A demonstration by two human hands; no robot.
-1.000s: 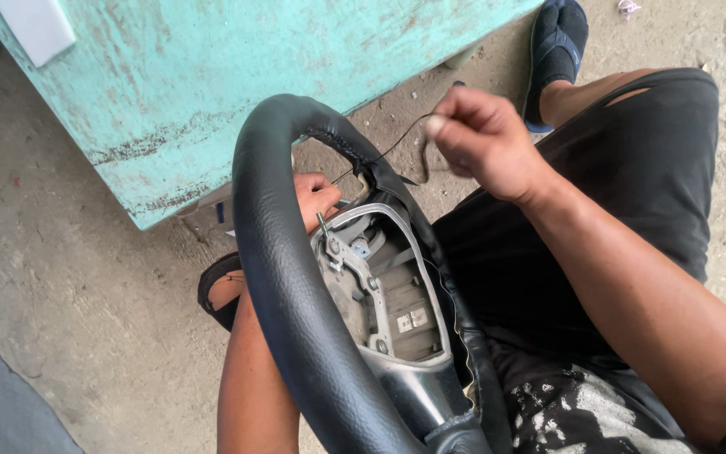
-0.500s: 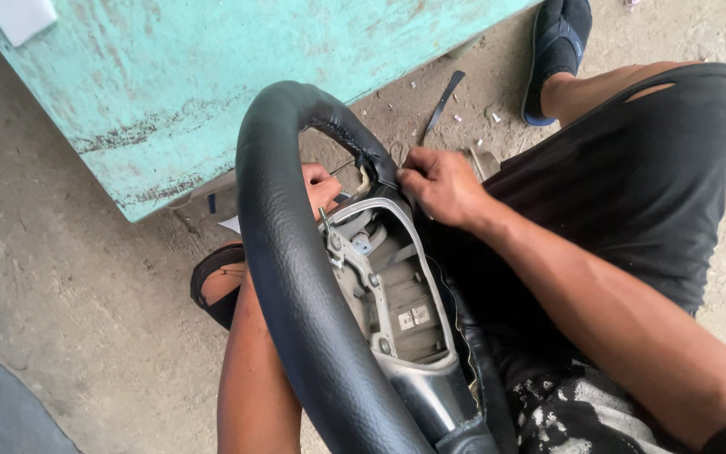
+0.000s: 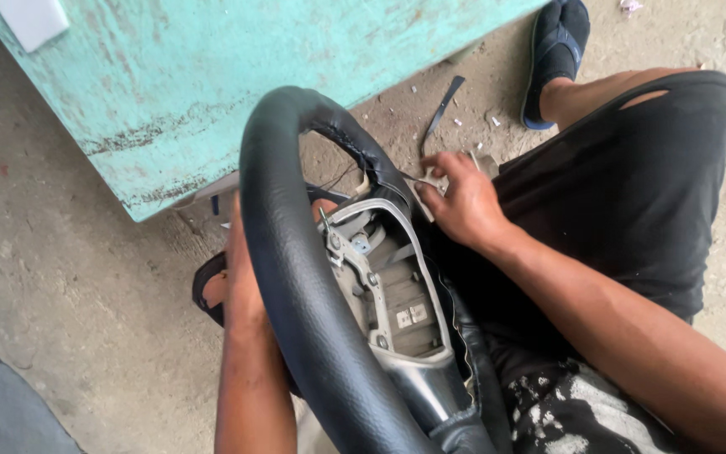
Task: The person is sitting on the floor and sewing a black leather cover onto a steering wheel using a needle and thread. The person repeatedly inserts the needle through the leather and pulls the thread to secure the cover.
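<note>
**Steering wheel held upright on a concrete floor**

Rough grey concrete floor [image 3: 69,328] fills the scene, with a worn turquoise panel [image 3: 212,76] rising at the far side, its paint scuffed along the lower edge. A black strip [image 3: 443,109] and small pale scraps lie on the floor just beyond the right hand.

Between the person's legs stands a black leather-wrapped steering wheel [image 3: 296,277], tilted, with its bare silver metal hub [image 3: 392,303] facing the right hand. Stitching runs along the inner edge of the rim near the top.

The right hand [image 3: 460,202] sits just beside the upper right of the rim, fingers curled and pinched on something small and pale at their tips; what it is cannot be made out. A thin dark thread [image 3: 342,178] shows inside the rim, to the left of that hand.

The left hand [image 3: 241,277] is behind the rim's left side, mostly hidden by it; whether it grips the wheel cannot be told. Below that hand a dark sandal [image 3: 207,290] rests on the floor. Beyond the right hand, a foot in a dark blue sandal [image 3: 556,50] is planted.
</note>
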